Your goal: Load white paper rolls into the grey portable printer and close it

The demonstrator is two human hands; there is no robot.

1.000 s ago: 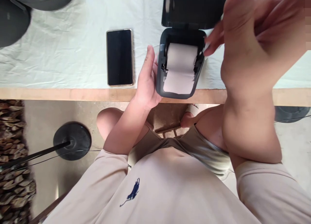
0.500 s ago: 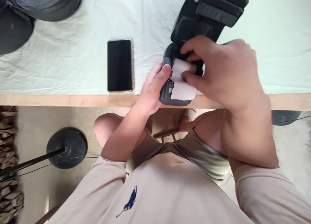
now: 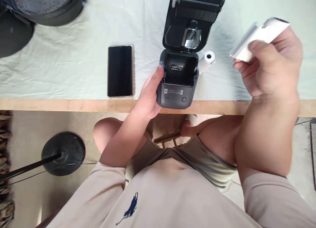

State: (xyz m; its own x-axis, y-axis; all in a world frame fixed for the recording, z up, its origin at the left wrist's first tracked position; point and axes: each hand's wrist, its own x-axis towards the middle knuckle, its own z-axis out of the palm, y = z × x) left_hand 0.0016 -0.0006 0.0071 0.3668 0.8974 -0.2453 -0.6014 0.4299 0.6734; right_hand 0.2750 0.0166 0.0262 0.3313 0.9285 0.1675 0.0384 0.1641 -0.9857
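Note:
A dark grey label printer [image 3: 177,96] rests near the table's front edge with its hinged lid [image 3: 195,15] tipped back. Its paper bay is bare inside, showing a small printed sticker on the wall. My left hand [image 3: 150,93] grips the printer's left side, thumb on the rim. Off to the right, my right hand [image 3: 269,63] is closed around a white paper roll [image 3: 261,37], slightly blurred, with a loose paper end. Behind the printer's right side lies another white paper roll [image 3: 205,62], its dark core facing up.
A smartphone [image 3: 120,71] with a dark screen lies left of the printer on the pale cloth [image 3: 91,27]. A black bag-like object [image 3: 54,10] occupies the far left corner. The wooden table edge [image 3: 61,104] runs across in front of me.
My right hand has lifted the paper roll out of the printer and moved right with it. The printer has turned more upright to me, and the second roll has come into view.

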